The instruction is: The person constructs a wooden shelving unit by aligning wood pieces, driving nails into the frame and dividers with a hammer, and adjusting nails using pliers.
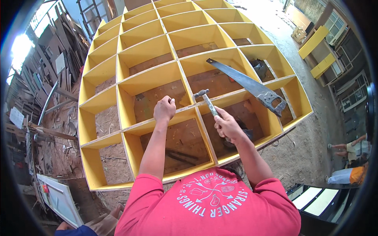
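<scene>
My right hand (229,126) is wrapped round the handle of a hammer (210,105). The hammer's metal head sits just above the crossing of two dividers in a large yellow wooden grid frame (157,119). To the left, my left hand (164,109) is closed in a fist over the same frame, near the long cross divider. What its fingers hold, if anything, is hidden. A handsaw (249,82) lies slantwise across the frame's dividers to the right of the hammer, its grip toward the right edge.
Dark rods (180,156) lie inside a near cell, and a dark bag (259,67) shows in a right-hand one. Wooden boards (59,51) lean at the left. Yellow panels (314,42) and window frames (356,92) stand at the right. Other people are partly visible at both lower sides.
</scene>
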`<state>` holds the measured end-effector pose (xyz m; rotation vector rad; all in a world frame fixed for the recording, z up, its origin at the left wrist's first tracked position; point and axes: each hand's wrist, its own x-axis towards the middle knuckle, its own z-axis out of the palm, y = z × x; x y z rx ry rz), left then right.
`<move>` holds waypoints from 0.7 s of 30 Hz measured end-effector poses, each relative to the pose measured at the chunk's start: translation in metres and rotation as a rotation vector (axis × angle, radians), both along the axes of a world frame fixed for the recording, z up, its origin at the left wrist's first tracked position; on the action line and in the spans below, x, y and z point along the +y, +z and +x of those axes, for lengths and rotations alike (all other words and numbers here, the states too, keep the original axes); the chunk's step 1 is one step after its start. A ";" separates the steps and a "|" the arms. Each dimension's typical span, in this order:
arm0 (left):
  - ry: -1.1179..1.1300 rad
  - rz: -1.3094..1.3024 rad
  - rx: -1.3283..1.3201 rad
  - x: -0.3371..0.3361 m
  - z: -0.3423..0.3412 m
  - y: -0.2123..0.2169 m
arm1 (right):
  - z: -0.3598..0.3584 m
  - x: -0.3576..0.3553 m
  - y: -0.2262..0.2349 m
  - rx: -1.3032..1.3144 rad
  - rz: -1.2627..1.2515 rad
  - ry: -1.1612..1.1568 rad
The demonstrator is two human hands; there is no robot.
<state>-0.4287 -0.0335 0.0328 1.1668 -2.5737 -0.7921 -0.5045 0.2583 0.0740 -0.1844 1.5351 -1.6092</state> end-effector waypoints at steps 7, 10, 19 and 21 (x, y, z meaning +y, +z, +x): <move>-0.001 -0.006 -0.005 -0.001 0.001 -0.001 | -0.004 0.000 0.000 0.082 -0.010 0.044; -0.002 0.000 -0.009 0.001 0.001 0.002 | 0.004 -0.003 -0.002 0.094 0.002 -0.073; 0.021 0.003 -0.016 0.003 0.001 0.007 | 0.022 -0.007 0.001 0.119 0.033 -0.017; 0.027 0.004 -0.018 0.006 0.005 0.007 | 0.011 0.004 -0.003 0.140 -0.002 0.013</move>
